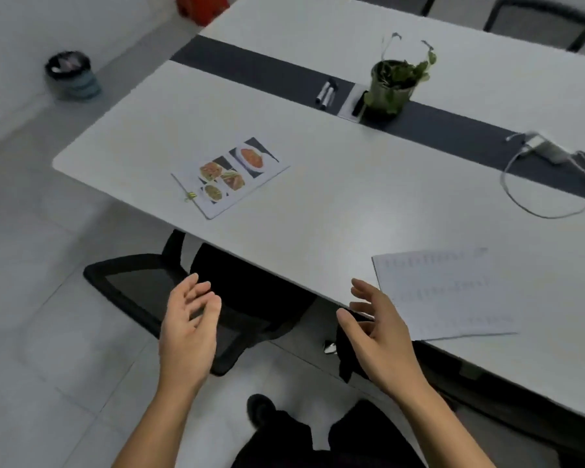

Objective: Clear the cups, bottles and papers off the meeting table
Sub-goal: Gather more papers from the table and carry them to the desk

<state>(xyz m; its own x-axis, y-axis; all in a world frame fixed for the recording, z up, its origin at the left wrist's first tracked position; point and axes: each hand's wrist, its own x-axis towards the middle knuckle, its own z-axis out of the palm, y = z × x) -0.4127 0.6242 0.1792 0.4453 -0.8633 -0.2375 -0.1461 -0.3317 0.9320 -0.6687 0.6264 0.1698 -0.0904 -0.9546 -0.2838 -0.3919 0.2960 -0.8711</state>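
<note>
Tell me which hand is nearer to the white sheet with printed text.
Right. The right hand hovers just left of the sheet, at the edge of the table; the left hand is farther left, above the chair.

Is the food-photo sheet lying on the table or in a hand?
Lying flat. The food-photo sheet rests spread on the table near its end; the left hand and right hand are open, holding nothing.

Left hand (188, 327): your palm faces inward, fingers loosely curled, empty.
Right hand (379, 336): your fingers spread, relaxed, holding nothing.
</note>
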